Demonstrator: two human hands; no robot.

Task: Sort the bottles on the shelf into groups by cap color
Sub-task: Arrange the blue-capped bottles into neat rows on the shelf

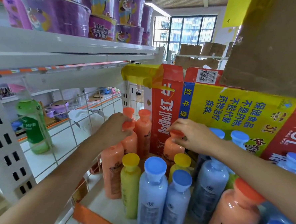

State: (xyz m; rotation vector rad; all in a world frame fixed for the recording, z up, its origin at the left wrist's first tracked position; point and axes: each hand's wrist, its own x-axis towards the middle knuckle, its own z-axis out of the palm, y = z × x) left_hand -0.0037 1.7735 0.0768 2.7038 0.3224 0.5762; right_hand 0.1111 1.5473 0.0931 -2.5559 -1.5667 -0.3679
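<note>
One head-worn camera looks forward and down, close behind the left hand (116, 129) and right hand (195, 135), toward the white metal shelf (99, 201).

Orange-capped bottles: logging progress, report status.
Left hand grips orange cap in back group. Right hand holds second orange cap by red carton. Stray orange bottle front right.

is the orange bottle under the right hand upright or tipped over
Upright. The orange bottle sits cap up beside the red carton, with the right hand pinching its cap.

Six orange bottles (236, 208), two yellow bottles (130, 182), roughly seven blue bottles (152, 194)
</note>
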